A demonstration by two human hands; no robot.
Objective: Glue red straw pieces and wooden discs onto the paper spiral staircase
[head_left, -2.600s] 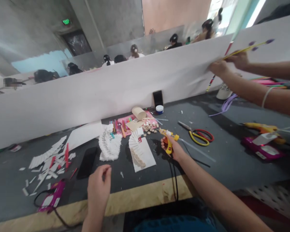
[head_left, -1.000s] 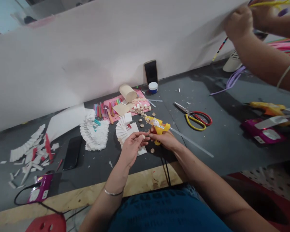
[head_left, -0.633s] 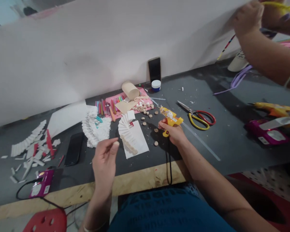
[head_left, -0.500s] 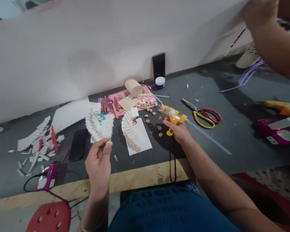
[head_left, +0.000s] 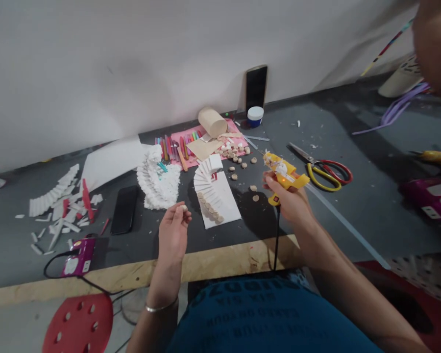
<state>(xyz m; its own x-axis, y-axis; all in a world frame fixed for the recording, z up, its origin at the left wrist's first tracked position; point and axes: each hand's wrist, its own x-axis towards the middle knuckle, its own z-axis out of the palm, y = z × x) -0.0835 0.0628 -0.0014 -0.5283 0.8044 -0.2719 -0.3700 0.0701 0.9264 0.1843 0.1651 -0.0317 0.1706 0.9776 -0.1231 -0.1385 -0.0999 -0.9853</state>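
My right hand [head_left: 292, 203] grips a yellow glue gun [head_left: 284, 175], held just above the dark table with its nozzle pointing left and its black cord hanging over the table edge. My left hand [head_left: 173, 230] is raised near the table's front, thumb and fingers pinched on a small pale round piece [head_left: 184, 208]. Between my hands lies a white card [head_left: 220, 201] carrying a fan of folded white paper steps with a row of small wooden discs along it. More wooden discs [head_left: 242, 164] lie scattered behind it.
A white ruffled paper piece [head_left: 158, 179], a black phone [head_left: 125, 210], paper scraps [head_left: 59, 206], a pink tray of markers [head_left: 185, 144], scissors [head_left: 325, 169], a magenta device [head_left: 77, 257] and a red stool [head_left: 77, 326] surround me. Another person's arm [head_left: 435, 39] reaches in at top right.
My hands met at the glue gun, then parted; my left hand drew back to the left with a small piece pinched in it. The view tilted down.
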